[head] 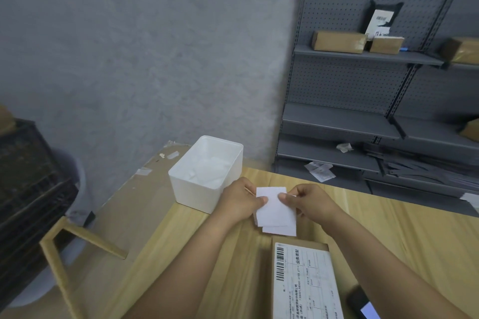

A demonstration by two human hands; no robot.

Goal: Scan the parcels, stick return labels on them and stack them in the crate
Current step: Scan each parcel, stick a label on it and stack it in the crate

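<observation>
Nearest the lens, a cardboard parcel lies flat on the wooden bench, its printed shipping label with barcode facing up; a dark phone-like device (screen partly lit) lies just to its right at the bottom edge. Both forearms reach forward over the bench, either side of the parcel. Beyond the parcel, the hands meet over a small stack of white return labels: the left hand pinches the stack's left edge with its thumb on top, and the right hand pinches the right edge likewise, thumbs pointing toward each other. The sheets are slightly fanned, with a lower one poking out toward the parcel. Just left of the left hand stands a white plastic bin at the bench's far corner. A dark crate sits at the left, well apart. Grey shelving at the right holds more cardboard boxes.
</observation>
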